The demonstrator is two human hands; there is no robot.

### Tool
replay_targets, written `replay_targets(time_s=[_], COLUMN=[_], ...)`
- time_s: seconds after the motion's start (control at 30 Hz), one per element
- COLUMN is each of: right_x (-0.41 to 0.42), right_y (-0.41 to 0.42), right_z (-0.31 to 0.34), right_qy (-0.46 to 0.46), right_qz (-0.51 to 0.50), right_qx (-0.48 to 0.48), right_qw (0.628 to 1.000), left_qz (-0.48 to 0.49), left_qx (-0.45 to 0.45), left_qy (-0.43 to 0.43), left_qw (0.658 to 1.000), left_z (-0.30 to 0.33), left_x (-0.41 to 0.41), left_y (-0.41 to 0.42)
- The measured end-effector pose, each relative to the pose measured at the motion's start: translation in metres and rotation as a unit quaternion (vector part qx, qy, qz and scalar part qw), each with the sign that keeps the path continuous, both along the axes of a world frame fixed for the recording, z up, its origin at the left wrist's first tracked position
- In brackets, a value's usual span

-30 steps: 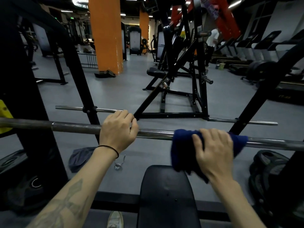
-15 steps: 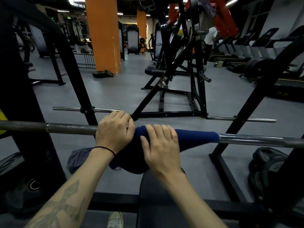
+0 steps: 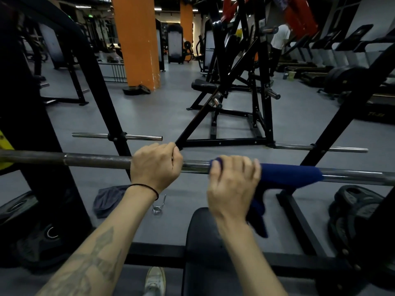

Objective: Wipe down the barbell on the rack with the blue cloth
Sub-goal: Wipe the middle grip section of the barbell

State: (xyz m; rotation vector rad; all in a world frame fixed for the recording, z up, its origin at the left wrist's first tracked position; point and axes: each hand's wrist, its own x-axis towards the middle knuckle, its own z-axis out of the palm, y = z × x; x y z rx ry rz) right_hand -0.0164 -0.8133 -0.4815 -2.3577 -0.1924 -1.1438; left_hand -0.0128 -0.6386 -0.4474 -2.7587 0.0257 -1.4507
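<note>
Dim gym floor (image 3: 166, 116), grey and wide, beyond both hands; orange pillar (image 3: 135, 41) and black plate-loaded machine (image 3: 237, 88) farther off.

Closer in, black rack upright (image 3: 38, 146) left of the left hand, slanted post (image 3: 342, 133) right of the right hand. Barbell (image 3: 96, 161) lying level across the rack, running under both hands. Black bench pad (image 3: 205, 248) below the right wrist. Weight plates (image 3: 357, 212) stacked low, right of the right hand. Blue cloth (image 3: 288, 175) draped over the bar, gripped by the right hand (image 3: 234, 184), loose end hanging beneath. Left hand (image 3: 155, 167) clenched round bare steel just beside it. Grey rag (image 3: 109, 199) and spring collar (image 3: 158, 207) on the floor under the left wrist.
</note>
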Motion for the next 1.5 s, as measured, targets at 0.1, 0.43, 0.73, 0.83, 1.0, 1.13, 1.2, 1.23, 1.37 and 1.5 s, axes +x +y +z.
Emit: replay_targets(time_s=[0.1,0.43,0.73,0.83,1.0,1.13,1.2,1.23,1.37,1.5], right_x=[-0.006,0.028,0.015,0.004,0.01,0.015,0.017,0.018,0.016,0.011], right_y=[0.033,-0.087,0.004,0.037,-0.015,-0.075,-0.094,-0.1,-0.09,-0.055], right_z=[-0.002,0.011,0.016,0.018,0.01,0.004,0.002,0.001,0.001,0.001], right_qy=[-0.011,-0.011,0.033,0.028,-0.01,-0.019,-0.025,-0.025,-0.006,0.012], right_qz=[0.056,-0.005,-0.048,0.011,0.078,0.053,0.028,0.015,-0.013,-0.02], right_qx=[-0.067,-0.138,-0.08,-0.109,-0.118,-0.105,-0.095,-0.09,-0.044,-0.031], right_qw=[0.996,0.99,0.995,0.994,0.99,0.993,0.995,0.996,0.999,0.999], left_qz=[0.015,-0.005,-0.035,-0.078,-0.134,-0.081,-0.048,-0.035,-0.014,-0.017], left_qx=[0.004,-0.009,0.0,0.014,0.053,0.132,0.119,0.117,0.129,0.134], left_qy=[0.007,0.008,-0.02,-0.054,-0.002,0.057,0.045,0.037,0.003,0.066], left_qw=[1.0,1.0,0.999,0.995,0.99,0.986,0.991,0.992,0.992,0.989], left_z=[0.001,0.001,-0.001,-0.005,-0.025,-0.024,-0.021,-0.018,-0.009,-0.006], left_x=[-0.002,-0.005,-0.003,-0.004,-0.027,-0.026,-0.02,-0.016,-0.004,0.002], left_y=[0.001,0.004,0.0,-0.003,-0.005,0.002,-0.003,-0.006,-0.007,-0.005])
